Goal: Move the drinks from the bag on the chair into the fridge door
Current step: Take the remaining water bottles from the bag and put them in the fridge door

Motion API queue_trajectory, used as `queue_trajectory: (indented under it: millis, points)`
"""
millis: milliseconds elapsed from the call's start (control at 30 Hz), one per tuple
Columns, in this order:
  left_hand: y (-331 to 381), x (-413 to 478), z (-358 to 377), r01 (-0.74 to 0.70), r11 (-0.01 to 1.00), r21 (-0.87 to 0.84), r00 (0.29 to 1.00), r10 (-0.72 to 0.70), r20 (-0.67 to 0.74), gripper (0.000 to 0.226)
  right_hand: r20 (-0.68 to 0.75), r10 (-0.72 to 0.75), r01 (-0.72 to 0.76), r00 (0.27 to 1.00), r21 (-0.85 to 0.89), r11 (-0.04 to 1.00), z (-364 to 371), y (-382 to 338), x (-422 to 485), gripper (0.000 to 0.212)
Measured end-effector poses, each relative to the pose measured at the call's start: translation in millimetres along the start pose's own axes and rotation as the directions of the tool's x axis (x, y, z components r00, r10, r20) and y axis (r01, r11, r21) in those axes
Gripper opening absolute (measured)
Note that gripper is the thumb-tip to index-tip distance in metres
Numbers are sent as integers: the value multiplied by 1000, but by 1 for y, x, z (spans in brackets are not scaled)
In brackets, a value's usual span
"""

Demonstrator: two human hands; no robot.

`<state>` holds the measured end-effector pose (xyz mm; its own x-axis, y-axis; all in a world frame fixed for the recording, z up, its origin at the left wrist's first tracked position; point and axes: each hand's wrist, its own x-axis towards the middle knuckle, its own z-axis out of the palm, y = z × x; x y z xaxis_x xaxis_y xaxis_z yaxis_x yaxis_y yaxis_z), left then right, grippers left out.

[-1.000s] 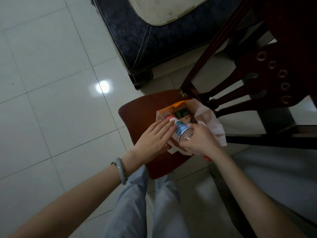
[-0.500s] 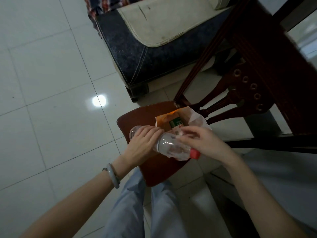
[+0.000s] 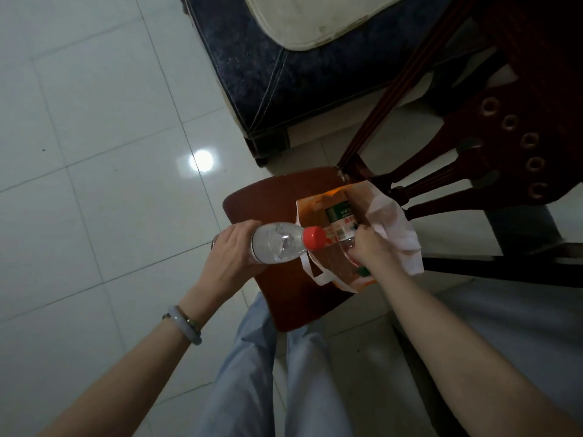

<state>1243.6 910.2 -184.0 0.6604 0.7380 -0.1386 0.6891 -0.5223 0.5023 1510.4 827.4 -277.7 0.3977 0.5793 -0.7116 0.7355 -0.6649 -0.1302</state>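
An orange and white bag (image 3: 394, 228) stands open on the dark red wooden chair (image 3: 268, 197). My left hand (image 3: 230, 257) holds a clear water bottle with a red cap (image 3: 280, 244) upright, left of the bag and above the seat. My right hand (image 3: 372, 247) reaches into the bag and grips a second bottle (image 3: 345, 225) with a green, white and red label; a green cap shows below the hand. The lower part of that bottle is hidden by the bag and my hand. The fridge is out of view.
A dark blue sofa with a cream cushion (image 3: 299, 58) stands beyond the chair. The chair's carved backrest (image 3: 492, 146) rises at the right. White floor tiles (image 3: 94, 152) spread to the left. My legs in light blue trousers (image 3: 262, 373) are just before the seat.
The red-capped bottle came out of the bag and passed to my left hand, which turned it upright. My right hand let it go and went back into the bag onto a second bottle.
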Motion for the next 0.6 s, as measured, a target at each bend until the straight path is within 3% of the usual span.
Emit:
queue_trajectory:
  millis: [67, 200, 467, 600]
  points:
    - [-2, 2, 6, 7, 1000, -12, 1000, -7, -13, 77, 66, 31, -33, 997, 24, 999, 13, 2, 17, 42]
    - [-5, 6, 14, 62, 997, -43, 997, -64, -45, 81, 162, 143, -179, 976, 234, 956, 38, 9, 38, 84]
    - [0, 14, 3, 142, 988, -65, 988, -146, -56, 75, -5, 99, -97, 995, 137, 986, 9, -2, 19, 72]
    - [15, 11, -9, 163, 984, -78, 984, -168, -62, 73, -125, -12, 7, 992, -44, 999, -30, -21, -2, 53]
